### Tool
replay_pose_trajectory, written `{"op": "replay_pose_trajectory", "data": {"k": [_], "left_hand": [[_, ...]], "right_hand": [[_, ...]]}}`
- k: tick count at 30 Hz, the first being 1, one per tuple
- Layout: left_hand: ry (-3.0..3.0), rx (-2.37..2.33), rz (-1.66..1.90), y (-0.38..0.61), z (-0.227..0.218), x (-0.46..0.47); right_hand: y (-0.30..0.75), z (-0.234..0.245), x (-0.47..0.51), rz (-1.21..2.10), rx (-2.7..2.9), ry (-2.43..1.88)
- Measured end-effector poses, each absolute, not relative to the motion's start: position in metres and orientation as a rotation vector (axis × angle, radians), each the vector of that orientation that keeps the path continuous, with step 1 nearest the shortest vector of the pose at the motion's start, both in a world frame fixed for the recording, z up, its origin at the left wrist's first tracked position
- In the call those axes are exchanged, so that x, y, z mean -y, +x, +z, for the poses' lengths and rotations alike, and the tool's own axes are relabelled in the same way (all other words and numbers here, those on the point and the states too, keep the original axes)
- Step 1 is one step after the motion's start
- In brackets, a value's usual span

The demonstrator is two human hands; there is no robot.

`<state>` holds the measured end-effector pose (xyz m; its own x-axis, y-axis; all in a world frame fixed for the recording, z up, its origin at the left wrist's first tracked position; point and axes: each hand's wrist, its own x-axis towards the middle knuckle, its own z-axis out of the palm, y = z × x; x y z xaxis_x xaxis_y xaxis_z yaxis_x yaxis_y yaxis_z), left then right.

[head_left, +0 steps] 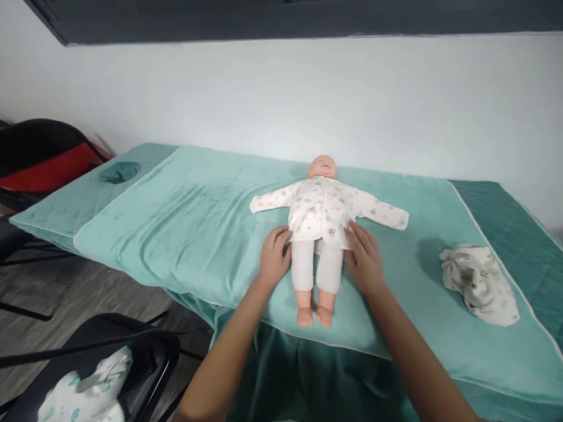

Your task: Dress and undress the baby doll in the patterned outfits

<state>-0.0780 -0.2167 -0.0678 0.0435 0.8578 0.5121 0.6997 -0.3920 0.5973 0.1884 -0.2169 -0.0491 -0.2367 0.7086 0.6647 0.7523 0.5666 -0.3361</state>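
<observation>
A baby doll (324,166) lies on its back with its head toward the wall, wearing a white printed baby shirt (311,205). Both sleeves spread outward, and no doll hands show at the cuffs. White legs (303,266) and bare feet extend below the hem. At the hem's left corner, my left hand (275,255) has its fingers and thumb closed on the fabric edge. My right hand (366,261) grips the opposite side of the hem, its fingers over the cloth and its thumb lower, beside the doll's leg.
The doll rests on a padded bed with a green velvet cover (197,223). A crumpled printed cloth (479,284) lies at the right. On the lower left, a black chair (149,357) holds another patterned cloth (90,390). A white wall (281,99) borders the bed's far side.
</observation>
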Motion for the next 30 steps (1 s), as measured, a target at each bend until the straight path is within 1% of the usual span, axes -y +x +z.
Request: {"op": "replay_pose_trajectory", "data": {"k": [6, 10, 13, 16, 19, 22, 24, 30], "left_hand": [[2.083, -1.674, 1.346, -0.075, -0.068, 0.213], [1.881, -1.61, 1.437, -0.078, -0.064, 0.215], [1.745, -1.555, 1.44, -0.082, -0.062, 0.217], [1.688, -1.434, 1.459, -0.085, -0.062, 0.218], [1.462, -1.301, 1.555, -0.087, -0.063, 0.213], [1.099, -1.187, 1.574, -0.086, -0.059, 0.199], [0.89, -1.104, 1.516, -0.083, -0.054, 0.185], [0.653, -0.842, 1.249, -0.072, -0.041, 0.147]], "right_hand": [[0.171, -0.042, 0.206, -0.018, 2.016, -1.001], [0.169, -0.038, 0.209, 0.071, 2.073, -0.982], [0.172, -0.038, 0.218, 0.163, 2.082, -0.932], [0.176, -0.041, 0.222, 0.325, 1.881, -0.94], [0.184, -0.049, 0.208, 0.46, 1.314, -1.162], [0.195, -0.056, 0.177, 0.759, 0.85, -1.256], [0.203, -0.059, 0.158, 0.97, 0.765, -1.194], [0.204, -0.055, 0.132, 1.294, 0.88, -1.049]]}}
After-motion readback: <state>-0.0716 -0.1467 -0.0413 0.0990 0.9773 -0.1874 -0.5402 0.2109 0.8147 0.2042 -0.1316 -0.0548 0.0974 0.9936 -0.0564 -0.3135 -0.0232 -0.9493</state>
